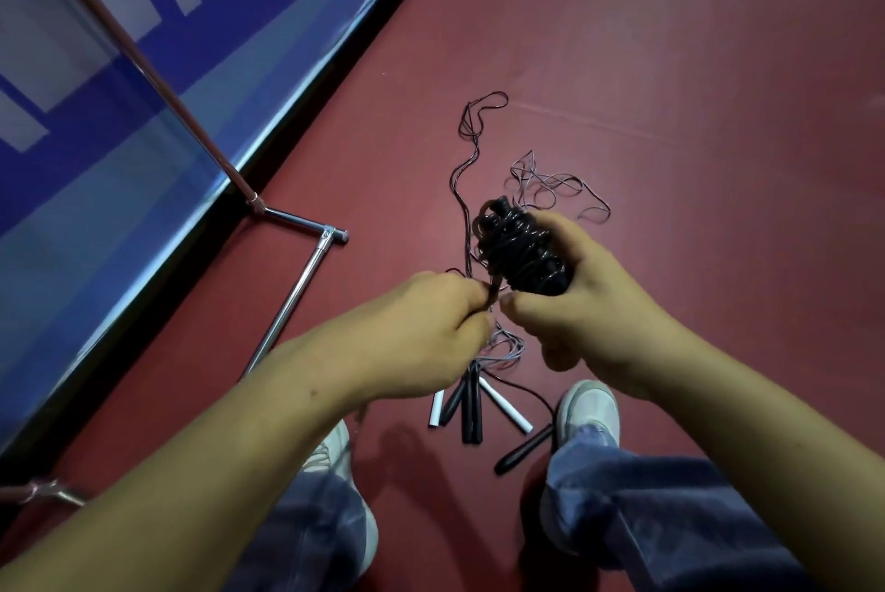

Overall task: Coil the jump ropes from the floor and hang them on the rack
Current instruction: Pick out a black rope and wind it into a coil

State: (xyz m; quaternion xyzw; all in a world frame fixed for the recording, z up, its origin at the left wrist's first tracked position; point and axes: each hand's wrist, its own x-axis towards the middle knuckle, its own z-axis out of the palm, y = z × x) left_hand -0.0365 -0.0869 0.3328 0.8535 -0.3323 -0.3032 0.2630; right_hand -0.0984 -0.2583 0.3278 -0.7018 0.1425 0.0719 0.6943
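My right hand (589, 304) grips a black jump rope bundle (519, 251), its cord wound tightly round the handles. My left hand (431, 328) pinches the loose end of that cord just left of the bundle. Below my hands, more jump ropes lie on the red floor: black handles (467, 405), white handles (505, 405) and another black handle (524, 448). Thin loose cords (546, 189) sprawl on the floor beyond the bundle. The metal rack (292, 299) stands at the left, its upright pole (143, 60) rising toward the top left.
A blue and white barrier panel (119, 136) runs diagonally along the left behind the rack. My two feet in white shoes (586, 409) stand either side of the handles. Red floor (670, 65) stretches to the right and far side.
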